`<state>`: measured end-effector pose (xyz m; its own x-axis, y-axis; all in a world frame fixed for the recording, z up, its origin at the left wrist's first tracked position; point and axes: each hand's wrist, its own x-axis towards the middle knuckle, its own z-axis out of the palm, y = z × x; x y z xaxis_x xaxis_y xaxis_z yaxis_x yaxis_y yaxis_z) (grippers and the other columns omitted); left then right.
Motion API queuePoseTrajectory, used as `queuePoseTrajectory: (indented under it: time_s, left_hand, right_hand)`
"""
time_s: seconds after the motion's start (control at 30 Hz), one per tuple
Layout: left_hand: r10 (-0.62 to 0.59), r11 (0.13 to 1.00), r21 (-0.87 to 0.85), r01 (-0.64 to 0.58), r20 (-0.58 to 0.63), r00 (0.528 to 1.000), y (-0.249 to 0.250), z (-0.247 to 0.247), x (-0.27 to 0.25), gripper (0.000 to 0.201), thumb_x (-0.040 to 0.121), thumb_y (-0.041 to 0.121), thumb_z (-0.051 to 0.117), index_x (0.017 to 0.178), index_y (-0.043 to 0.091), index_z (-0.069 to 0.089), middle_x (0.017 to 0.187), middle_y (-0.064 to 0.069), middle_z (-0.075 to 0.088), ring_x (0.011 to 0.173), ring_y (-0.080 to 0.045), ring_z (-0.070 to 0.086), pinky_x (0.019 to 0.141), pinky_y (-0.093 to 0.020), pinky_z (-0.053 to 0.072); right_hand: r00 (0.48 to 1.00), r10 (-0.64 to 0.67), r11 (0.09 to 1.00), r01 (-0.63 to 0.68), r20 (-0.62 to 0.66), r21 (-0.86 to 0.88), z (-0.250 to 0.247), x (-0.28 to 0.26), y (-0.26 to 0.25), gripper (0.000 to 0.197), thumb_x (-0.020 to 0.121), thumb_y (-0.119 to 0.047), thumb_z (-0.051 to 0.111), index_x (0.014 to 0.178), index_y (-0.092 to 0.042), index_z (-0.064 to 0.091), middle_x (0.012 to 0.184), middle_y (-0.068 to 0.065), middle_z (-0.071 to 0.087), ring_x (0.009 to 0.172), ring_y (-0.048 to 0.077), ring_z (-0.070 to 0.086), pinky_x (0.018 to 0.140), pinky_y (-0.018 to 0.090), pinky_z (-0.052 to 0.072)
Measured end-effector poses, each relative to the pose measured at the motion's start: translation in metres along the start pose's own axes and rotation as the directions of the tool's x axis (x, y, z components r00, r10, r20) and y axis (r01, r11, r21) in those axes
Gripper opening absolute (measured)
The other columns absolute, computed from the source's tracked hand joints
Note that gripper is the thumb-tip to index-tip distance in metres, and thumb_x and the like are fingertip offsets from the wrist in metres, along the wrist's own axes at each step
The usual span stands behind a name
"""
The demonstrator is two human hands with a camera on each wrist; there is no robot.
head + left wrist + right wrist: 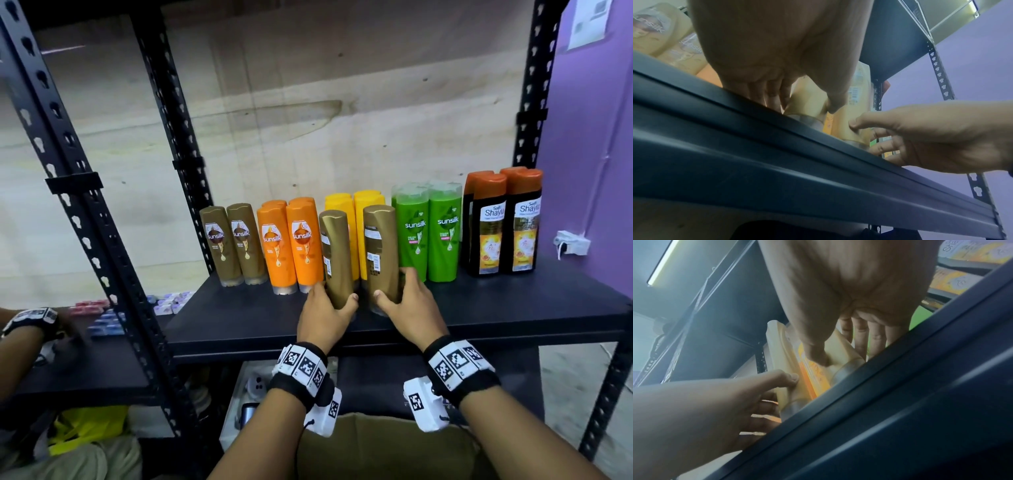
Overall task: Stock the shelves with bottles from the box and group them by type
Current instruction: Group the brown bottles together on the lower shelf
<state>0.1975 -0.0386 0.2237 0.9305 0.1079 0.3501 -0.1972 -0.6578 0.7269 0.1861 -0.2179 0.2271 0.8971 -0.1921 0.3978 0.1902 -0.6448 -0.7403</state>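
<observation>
Two gold bottles stand on our shelf (479, 308): our left hand (323, 317) grips one (337, 257), our right hand (409, 306) the other (381, 253).

Purple wall (589, 144) right; plywood backing (308, 102) behind black racking (85, 212).

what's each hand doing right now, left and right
Left hand: closed around the left gold bottle, near its base.
Right hand: closed around the right gold bottle, near its base.
</observation>
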Motion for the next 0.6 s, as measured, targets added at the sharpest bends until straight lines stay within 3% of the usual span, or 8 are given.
queuePoseTrajectory:
  time_s: [0.1, 0.23, 0.4, 0.6]
  left_hand:
    - [-0.001, 1.000, -0.027, 0.001, -0.018, 1.000, -0.003, -0.005, -0.008, 0.065, 0.081, 0.062, 0.065, 0.131, 0.024, 0.048, 0.128, 0.002, 0.061, 0.117, -0.021, 0.060, 0.096, -0.043, 0.053]
    - [0.002, 0.998, -0.057, -0.003, -0.011, 1.000, -0.002, -0.007, -0.012, 0.064, 0.080, 0.062, 0.066, 0.129, 0.026, 0.047, 0.127, 0.002, 0.061, 0.116, -0.020, 0.060, 0.096, -0.041, 0.053]
    - [0.014, 0.998, -0.069, -0.014, 0.004, 1.000, -0.003, -0.006, -0.011, 0.072, 0.078, 0.070, 0.062, 0.133, 0.029, 0.039, 0.135, 0.004, 0.057, 0.122, -0.020, 0.057, 0.098, -0.046, 0.051]
    - [0.053, 0.976, -0.208, -0.061, -0.041, 0.998, 0.001, -0.005, -0.001, 0.082, 0.077, 0.071, 0.067, 0.141, 0.035, 0.031, 0.140, 0.007, 0.054, 0.126, -0.015, 0.054, 0.102, -0.045, 0.050]
  right_hand:
    - [1.000, -0.002, 1.000, 0.002, 0.008, 0.005, -0.005, -0.002, 0.000, 0.067, 0.086, -0.045, 0.072, 0.137, -0.016, 0.040, 0.135, 0.009, 0.056, 0.120, 0.028, 0.055, 0.091, 0.034, 0.046]
    - [1.000, -0.012, 1.000, 0.011, 0.025, 0.009, -0.005, 0.000, 0.002, 0.062, 0.086, -0.045, 0.071, 0.133, -0.017, 0.042, 0.132, 0.008, 0.057, 0.118, 0.026, 0.056, 0.095, 0.039, 0.050]
    - [0.999, -0.011, 0.999, 0.009, 0.047, 0.040, 0.001, 0.004, 0.002, 0.062, 0.088, -0.045, 0.069, 0.135, -0.017, 0.040, 0.136, 0.006, 0.053, 0.123, 0.024, 0.052, 0.091, 0.028, 0.040]
    - [0.999, 0.030, 0.943, -0.034, 0.019, 0.330, 0.008, 0.013, -0.003, 0.060, 0.086, -0.058, 0.068, 0.133, -0.034, 0.041, 0.123, -0.010, 0.063, 0.112, 0.015, 0.061, 0.093, 0.036, 0.050]
